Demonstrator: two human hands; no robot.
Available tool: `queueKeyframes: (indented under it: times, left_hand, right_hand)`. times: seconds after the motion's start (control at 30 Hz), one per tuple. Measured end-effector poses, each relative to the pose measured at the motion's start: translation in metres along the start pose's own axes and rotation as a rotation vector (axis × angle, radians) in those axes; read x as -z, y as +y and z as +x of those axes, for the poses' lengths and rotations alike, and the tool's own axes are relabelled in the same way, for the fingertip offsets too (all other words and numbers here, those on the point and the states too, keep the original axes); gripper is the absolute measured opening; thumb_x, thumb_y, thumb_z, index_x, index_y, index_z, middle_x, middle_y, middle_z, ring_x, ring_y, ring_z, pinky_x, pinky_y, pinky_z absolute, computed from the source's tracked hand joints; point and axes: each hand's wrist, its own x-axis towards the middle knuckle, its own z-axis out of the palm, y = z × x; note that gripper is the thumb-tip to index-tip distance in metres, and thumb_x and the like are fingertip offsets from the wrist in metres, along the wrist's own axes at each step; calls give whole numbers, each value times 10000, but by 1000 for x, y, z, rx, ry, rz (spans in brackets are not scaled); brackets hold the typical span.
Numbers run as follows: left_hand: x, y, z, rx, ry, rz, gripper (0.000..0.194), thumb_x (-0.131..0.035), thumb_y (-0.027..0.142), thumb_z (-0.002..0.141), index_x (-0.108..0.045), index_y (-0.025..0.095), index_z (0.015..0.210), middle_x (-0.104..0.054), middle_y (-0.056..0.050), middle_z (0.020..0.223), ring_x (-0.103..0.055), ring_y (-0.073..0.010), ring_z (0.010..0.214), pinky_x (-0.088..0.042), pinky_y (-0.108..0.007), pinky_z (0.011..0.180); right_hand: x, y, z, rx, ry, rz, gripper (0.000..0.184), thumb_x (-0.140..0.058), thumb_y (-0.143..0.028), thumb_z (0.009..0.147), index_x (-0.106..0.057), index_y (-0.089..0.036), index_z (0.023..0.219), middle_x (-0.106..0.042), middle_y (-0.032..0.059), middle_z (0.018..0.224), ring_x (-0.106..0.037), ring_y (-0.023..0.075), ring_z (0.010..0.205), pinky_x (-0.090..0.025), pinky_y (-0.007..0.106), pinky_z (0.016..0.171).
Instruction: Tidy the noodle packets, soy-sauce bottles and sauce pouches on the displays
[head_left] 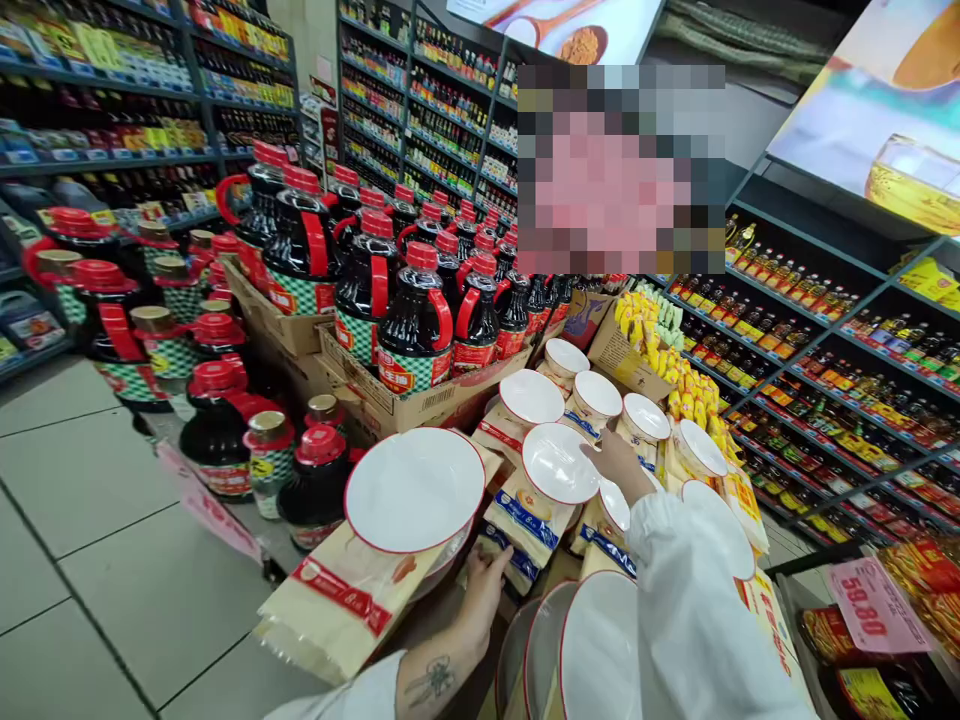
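Note:
My left hand, with a tattooed forearm behind it, has its fingers bent around the near end of a lower cream-coloured packet with a blue label. On top lies another blue-labelled packet, bearing a red-rimmed white bowl. My right hand reaches in from the right, fingers curled at that bowl's edge; its fingertips are partly hidden. To the left, a larger white bowl rests on a red-labelled packet. Several white plates stand tilted on edge between my arms.
Black bottles with red caps crowd cardboard boxes behind. More bowls on packets extend back right beside yellow packs. A pink price sign is at right. Stocked shelves line the aisle; tiled floor shows left.

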Motion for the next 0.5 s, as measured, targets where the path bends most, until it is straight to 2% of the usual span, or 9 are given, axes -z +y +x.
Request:
queueKeyframes:
  times: [0.1, 0.17, 0.27, 0.4, 0.5]
  left_hand:
    - [-8, 4, 19, -66, 31, -150, 665, -733, 598, 740, -490, 205, 1218, -646, -180, 1265, -617, -317, 1237, -501, -420, 1026]
    - [-14, 7, 28, -115, -1, -196, 674, -799, 629, 667, -527, 198, 1108, -700, -155, 1095, -671, -325, 1132, -540, -430, 975]
    - [-24, 9, 38, -133, 9, -196, 627, -846, 607, 621, -538, 199, 984, -718, -123, 960, -714, -318, 1003, -579, -446, 900]
    - [-34, 8, 47, -119, 60, -165, 523, -831, 572, 652, -517, 215, 870, -722, -92, 847, -738, -307, 890, -601, -460, 822]
    - [-36, 12, 52, -119, 57, -106, 543, -821, 606, 618, -521, 219, 854, -713, -86, 782, -741, -330, 834, -603, -468, 763]
  right_hand:
    - [-17, -5, 42, 21, -50, -5, 329, -502, -293, 1037, -566, -110, 1303, -649, 170, 1275, -612, 246, 1188, -463, 348, 993]
    - [-28, -3, 60, 20, -75, -19, 289, -551, -307, 1023, -609, -129, 1244, -666, 131, 1225, -637, 235, 1125, -492, 401, 983]
    - [-39, 4, 76, 18, -94, -46, 259, -602, -347, 1003, -645, -147, 1161, -670, 87, 1180, -643, 229, 1085, -513, 448, 971]
    - [-39, 12, 90, 39, -113, -61, 213, -588, -290, 1008, -646, -146, 1155, -678, 76, 1151, -640, 219, 1087, -507, 431, 976]
    - [-33, 11, 101, 46, -126, -59, 210, -575, -246, 1005, -641, -147, 1178, -677, 82, 1174, -632, 220, 1103, -499, 416, 972]
